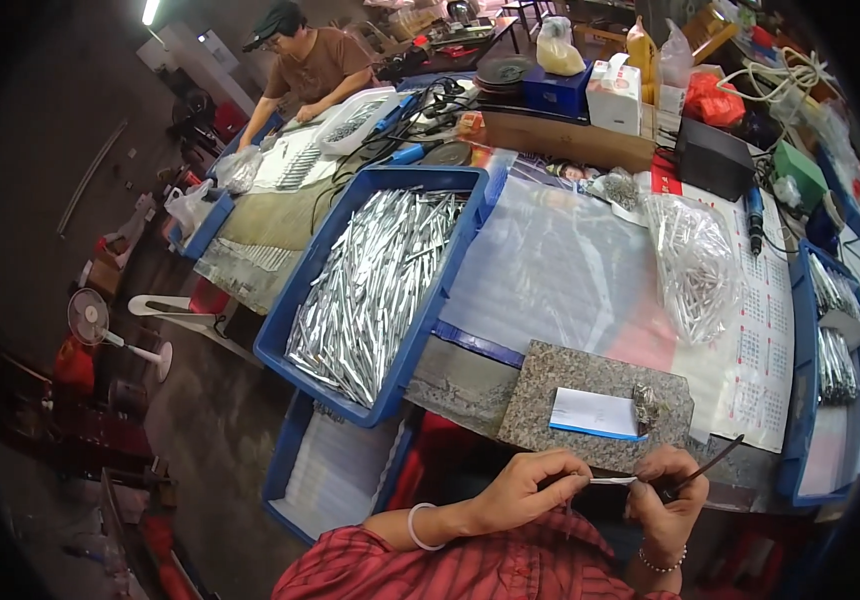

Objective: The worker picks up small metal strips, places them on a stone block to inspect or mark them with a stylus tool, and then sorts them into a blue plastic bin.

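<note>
The thin silver piece (611, 480) is up in the air between my two hands, just past the near edge of the stone slab (570, 365). I am watching from far away through the head camera. My left hand (527, 492) is nearly closed, with the thumb and first finger pinched on one end. My right hand (666, 500) is curled, and its thumb and finger pinch the other end. A dark thin stick (720, 459) pokes out past the right hand. I cannot tell if that hand grips it too.

To do this well, I think I should pinch softly, because a piece this thin could bend. Both hands should stay level, so it does not twist. I would use only the tips of my fingers, so that the middle can be seen. I should mind the dark stick, too, so it does not bump the white pad (596, 413) or the little metal bunch (645, 405) on the slab. The big blue tray (325, 395), full of silver strips (380, 290), sits off to the left, well apart from my fingers.
</note>
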Action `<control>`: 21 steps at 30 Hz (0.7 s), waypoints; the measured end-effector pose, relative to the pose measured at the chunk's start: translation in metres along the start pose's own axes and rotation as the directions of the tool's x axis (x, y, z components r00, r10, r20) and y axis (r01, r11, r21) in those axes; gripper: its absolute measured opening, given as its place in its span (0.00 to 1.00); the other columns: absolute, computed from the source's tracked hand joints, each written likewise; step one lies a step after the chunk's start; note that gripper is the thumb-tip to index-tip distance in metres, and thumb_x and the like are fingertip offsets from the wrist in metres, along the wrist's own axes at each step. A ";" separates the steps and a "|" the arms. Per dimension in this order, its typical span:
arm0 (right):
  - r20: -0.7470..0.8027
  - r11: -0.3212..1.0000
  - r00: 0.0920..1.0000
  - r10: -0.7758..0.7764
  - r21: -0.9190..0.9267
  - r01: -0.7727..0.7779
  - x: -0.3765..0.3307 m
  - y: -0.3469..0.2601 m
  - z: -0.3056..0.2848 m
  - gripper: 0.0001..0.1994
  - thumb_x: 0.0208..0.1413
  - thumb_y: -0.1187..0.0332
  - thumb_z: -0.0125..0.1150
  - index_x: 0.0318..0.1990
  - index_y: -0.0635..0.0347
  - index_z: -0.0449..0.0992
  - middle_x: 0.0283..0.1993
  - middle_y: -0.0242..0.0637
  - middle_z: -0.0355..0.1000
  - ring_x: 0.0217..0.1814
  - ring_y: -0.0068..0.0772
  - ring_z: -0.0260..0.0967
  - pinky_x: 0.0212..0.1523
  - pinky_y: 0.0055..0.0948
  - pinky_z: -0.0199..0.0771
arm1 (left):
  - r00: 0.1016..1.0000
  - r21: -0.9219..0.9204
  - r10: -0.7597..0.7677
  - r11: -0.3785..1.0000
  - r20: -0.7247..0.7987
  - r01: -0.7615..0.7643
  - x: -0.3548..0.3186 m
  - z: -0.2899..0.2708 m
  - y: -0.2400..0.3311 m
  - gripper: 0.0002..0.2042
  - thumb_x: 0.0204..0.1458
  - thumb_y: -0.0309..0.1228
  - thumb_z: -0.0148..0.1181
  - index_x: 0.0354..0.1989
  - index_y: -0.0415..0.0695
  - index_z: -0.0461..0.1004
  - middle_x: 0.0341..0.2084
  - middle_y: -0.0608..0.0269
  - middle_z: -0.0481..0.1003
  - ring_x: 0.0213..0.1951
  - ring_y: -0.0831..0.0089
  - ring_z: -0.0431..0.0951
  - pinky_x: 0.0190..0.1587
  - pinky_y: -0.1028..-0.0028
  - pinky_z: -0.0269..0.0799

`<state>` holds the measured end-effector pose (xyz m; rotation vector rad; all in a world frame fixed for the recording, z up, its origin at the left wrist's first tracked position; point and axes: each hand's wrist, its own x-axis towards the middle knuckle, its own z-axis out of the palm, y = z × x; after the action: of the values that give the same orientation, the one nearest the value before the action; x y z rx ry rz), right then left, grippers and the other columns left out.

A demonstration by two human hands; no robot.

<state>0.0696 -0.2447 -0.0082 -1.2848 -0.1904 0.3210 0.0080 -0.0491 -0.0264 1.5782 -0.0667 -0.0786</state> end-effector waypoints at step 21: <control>0.226 0.968 0.943 0.246 -0.010 -0.250 0.007 0.012 -0.009 0.09 0.57 0.77 0.60 0.45 0.67 0.73 0.36 0.37 0.75 0.33 0.19 0.72 0.33 0.20 0.73 | 0.959 -0.536 -0.278 0.819 -0.058 0.205 0.000 -0.007 -0.018 0.11 0.64 0.30 0.49 0.47 0.37 0.73 0.31 0.65 0.74 0.29 0.82 0.74 0.33 0.83 0.70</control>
<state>0.0773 -0.2475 -0.0226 -1.2544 -0.2173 0.6855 0.0083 -0.0421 -0.0445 1.0269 0.2480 -0.1759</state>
